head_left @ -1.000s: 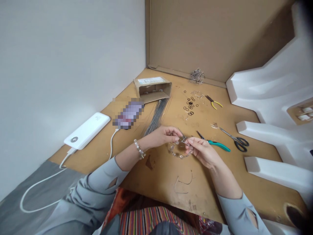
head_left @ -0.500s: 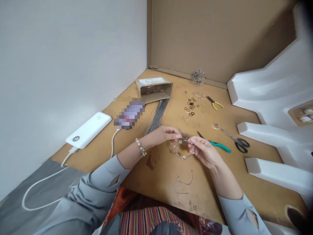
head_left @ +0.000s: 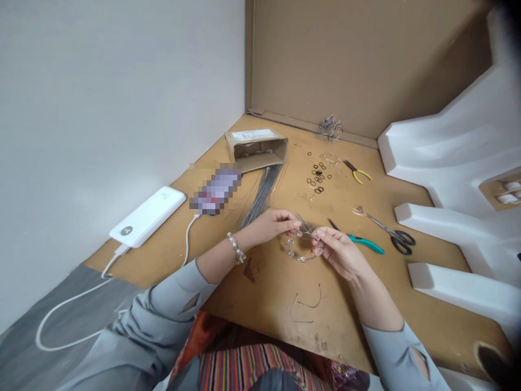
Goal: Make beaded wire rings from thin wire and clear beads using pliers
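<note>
A ring of thin wire strung with clear beads (head_left: pixel 302 259) is held just over the table between my two hands. My left hand (head_left: pixel 280 224) pinches its upper left side, thumb against fingers. On the right side, my right hand (head_left: pixel 334 247) grips the ring between thumb and fingertips. Fine wire ends cross in the gap between the hands. Teal-handled pliers (head_left: pixel 366 244) lie just beyond my right hand. A bundle of straight grey wires (head_left: pixel 262 193) lies behind my left wrist. Two bent wire pieces (head_left: pixel 306 304) rest on the table nearer my body.
Behind the wires lies an open cardboard box (head_left: pixel 260 155). Small dark rings (head_left: pixel 318 176), yellow-handled pliers (head_left: pixel 358 172) and scissors (head_left: pixel 396 236) are spread on the right. A tangle of wire (head_left: pixel 330 128) sits at the back. A white power bank (head_left: pixel 148 216) and white foam (head_left: pixel 439 222) flank the table.
The beaded ring has tilted slightly, its lower edge shifting a little up and left. Both hands keep their pinch and have barely moved.
</note>
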Motion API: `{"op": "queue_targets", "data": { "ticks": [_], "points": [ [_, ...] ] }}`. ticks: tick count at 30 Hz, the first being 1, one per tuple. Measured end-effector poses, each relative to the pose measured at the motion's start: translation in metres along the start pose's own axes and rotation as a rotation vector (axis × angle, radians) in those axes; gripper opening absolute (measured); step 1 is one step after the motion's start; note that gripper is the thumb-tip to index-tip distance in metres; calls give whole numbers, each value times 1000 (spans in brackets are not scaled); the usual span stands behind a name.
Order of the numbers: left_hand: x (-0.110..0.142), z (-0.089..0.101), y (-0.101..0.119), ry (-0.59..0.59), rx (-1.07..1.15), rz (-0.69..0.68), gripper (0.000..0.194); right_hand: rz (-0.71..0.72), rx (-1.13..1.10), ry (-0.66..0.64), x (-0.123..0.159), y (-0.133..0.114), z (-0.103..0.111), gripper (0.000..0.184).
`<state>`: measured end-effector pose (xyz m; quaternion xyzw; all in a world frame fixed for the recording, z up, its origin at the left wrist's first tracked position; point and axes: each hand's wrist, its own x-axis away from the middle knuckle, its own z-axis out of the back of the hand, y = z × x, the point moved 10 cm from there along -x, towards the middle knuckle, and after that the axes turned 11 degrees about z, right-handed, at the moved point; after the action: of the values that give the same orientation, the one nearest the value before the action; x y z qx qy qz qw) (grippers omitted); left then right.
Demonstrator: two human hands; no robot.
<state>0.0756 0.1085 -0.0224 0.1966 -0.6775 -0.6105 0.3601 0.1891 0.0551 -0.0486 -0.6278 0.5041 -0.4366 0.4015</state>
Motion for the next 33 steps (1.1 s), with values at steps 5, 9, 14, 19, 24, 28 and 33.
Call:
{"op": "queue_targets", "data": {
  "ticks": [5,9,14,19,24,28,33],
  "points": [
    [3,-4,8,-62,9,-54,19,14,-34,32,0,-3,5,19],
    [6,-9,15,-97,11,-96,19,49,-67,60,0,-8,6,18],
    [4,-9,8,-72,78,-32,26,107,-59,95,-2,-11,9,20],
    [2,-15,-5,-56,138,43,28,157,42,110,-1,-12,9,19],
    [-1,-16,-11,-27,175,77,24,171,48,127,-1,-12,7,19],
    [1,-13,-6,-20,190,59,23,129,-7,156,-3,-7,10,22],
    [1,-9,-5,15,179,64,24,124,-2,157,-3,-6,10,23]
  ]
}}
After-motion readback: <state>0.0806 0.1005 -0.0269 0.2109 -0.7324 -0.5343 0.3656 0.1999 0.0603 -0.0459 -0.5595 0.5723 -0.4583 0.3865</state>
